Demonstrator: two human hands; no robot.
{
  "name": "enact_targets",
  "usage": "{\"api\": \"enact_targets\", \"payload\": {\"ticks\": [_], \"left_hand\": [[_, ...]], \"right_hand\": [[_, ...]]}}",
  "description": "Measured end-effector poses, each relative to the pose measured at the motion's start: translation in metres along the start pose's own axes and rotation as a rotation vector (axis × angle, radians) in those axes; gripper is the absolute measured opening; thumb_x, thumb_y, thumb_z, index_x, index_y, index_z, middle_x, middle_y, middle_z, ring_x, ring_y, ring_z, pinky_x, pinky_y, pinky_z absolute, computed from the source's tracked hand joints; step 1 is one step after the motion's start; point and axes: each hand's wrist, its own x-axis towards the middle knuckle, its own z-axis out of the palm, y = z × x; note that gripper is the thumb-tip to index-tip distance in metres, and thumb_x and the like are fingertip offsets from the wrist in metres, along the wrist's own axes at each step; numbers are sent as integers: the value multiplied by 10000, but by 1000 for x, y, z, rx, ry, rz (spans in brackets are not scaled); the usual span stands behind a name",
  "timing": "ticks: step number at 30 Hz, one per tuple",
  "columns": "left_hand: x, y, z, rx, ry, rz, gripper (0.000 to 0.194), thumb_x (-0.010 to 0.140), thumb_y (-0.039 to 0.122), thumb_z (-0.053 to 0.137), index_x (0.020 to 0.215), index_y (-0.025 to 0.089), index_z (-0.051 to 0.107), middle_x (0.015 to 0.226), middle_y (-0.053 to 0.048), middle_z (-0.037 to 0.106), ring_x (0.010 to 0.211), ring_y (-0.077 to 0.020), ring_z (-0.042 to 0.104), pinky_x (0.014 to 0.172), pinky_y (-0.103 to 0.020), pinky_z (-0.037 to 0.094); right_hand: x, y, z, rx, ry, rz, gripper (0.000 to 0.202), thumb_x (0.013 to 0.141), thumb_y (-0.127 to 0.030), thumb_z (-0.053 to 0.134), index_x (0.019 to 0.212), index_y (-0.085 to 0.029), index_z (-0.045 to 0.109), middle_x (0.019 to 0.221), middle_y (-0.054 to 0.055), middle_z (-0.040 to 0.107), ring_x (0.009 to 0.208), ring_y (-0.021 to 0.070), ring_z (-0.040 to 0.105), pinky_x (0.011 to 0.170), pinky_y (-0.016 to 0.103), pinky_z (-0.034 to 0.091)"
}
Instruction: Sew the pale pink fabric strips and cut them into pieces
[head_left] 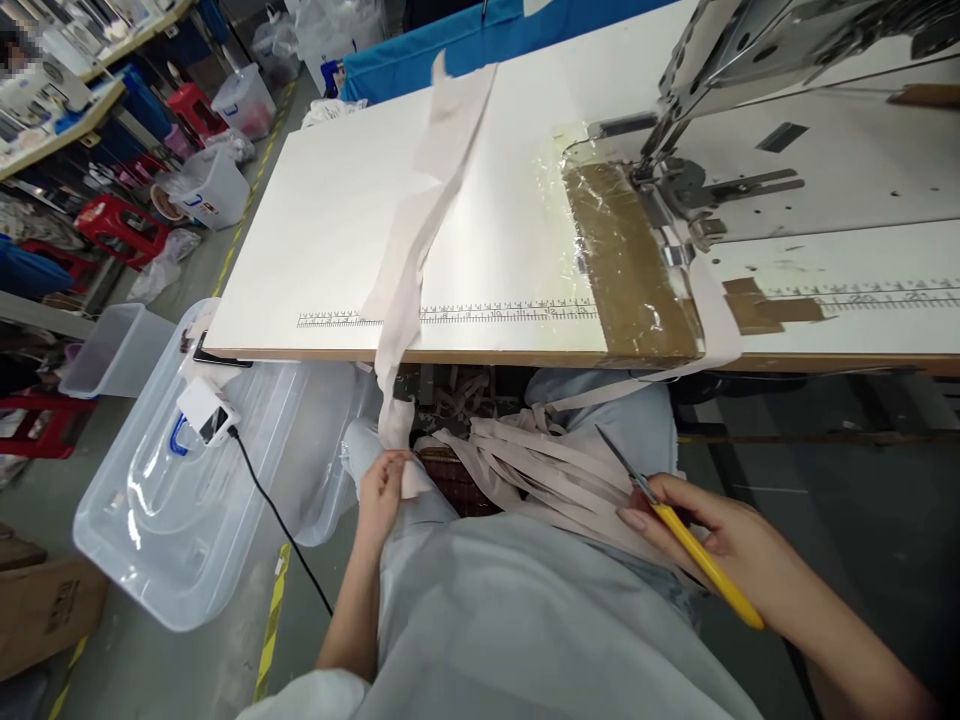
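My left hand [385, 488] is closed over my lap, pinching the lower end of a pale pink fabric strip [409, 270]. That strip runs up over the table edge and lies partly folded across the white tabletop. In my right hand [697, 520] is a pair of yellow-handled thread snips [694, 550], the pointed blades aimed up and left. A bundle of narrow pale fabric strips [525, 460] lies across my lap between both hands. Another narrow band [712, 310] hangs from the metal guide of the sewing machine [675, 190] down to the lap.
The white sewing table [300, 240] has a printed ruler along its front and brown tape [622, 260] near the machine. At left are a lidded clear plastic box [180, 500], a white device [208, 411] with a black cable, more bins and red stools [124, 225].
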Motion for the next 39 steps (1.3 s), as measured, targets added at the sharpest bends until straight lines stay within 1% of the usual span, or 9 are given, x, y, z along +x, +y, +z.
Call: {"api": "enact_targets", "payload": {"ticks": [3,5,8,10,12,15,19,32,39], "left_hand": [[-21,25,29,-141,-403,-3,459,863,519,614,1171,179,618,935,-88,693,804,-203,653,653,-275,505],[-28,41,45,-75,-489,76,390,870,509,617,1074,180,658,918,-85,666,802,-185,621,651,-257,481],[-32,53,58,175,-335,330,322,879,461,617,748,172,673,839,-72,580,781,-168,562,645,-252,439],[-32,55,60,218,-293,422,351,876,460,619,678,172,647,902,-93,574,883,-198,579,656,-254,441],[-33,55,58,163,-345,336,392,878,514,600,687,172,624,829,-85,599,793,-188,610,588,-246,433],[-36,56,55,-19,-512,53,454,845,627,587,849,173,608,561,-3,575,463,-132,548,474,-238,410],[-36,58,56,-185,-541,-121,582,715,678,702,953,158,596,621,-24,666,540,-187,672,514,-248,489],[-33,53,60,-231,-502,-152,525,702,659,725,768,163,564,544,-18,636,562,-194,687,488,-215,431],[-31,50,61,-237,-465,-151,501,709,638,727,762,168,559,528,3,600,514,-180,659,478,-226,417]], "right_hand": [[3,-1,5,13,-80,-19,607,792,-798,504,659,-227,346,607,-36,365,574,136,361,540,232,343],[2,-4,7,29,-131,-28,580,824,-762,498,670,-225,342,616,-27,405,587,138,385,548,231,354],[2,-13,8,45,-291,-46,517,853,-700,514,707,-219,394,659,-2,495,613,151,431,550,242,366],[4,-20,7,23,-391,-66,476,855,-670,536,741,-219,434,687,3,517,628,164,456,559,256,383],[9,-25,7,-11,-440,-99,442,868,-645,530,767,-221,456,713,5,525,647,177,481,586,273,407],[20,-30,8,-39,-485,-154,425,894,-618,494,751,-220,453,713,4,511,649,178,478,605,286,417],[31,-31,10,-65,-549,-203,407,909,-578,492,728,-221,415,696,-14,445,645,161,438,586,270,386],[40,-46,9,-1,-727,-166,434,892,-588,482,705,-220,350,677,-35,345,616,135,317,556,265,264],[38,-47,8,-82,-693,-184,468,883,-632,462,689,-217,363,646,-36,373,595,137,353,538,264,278]]}}
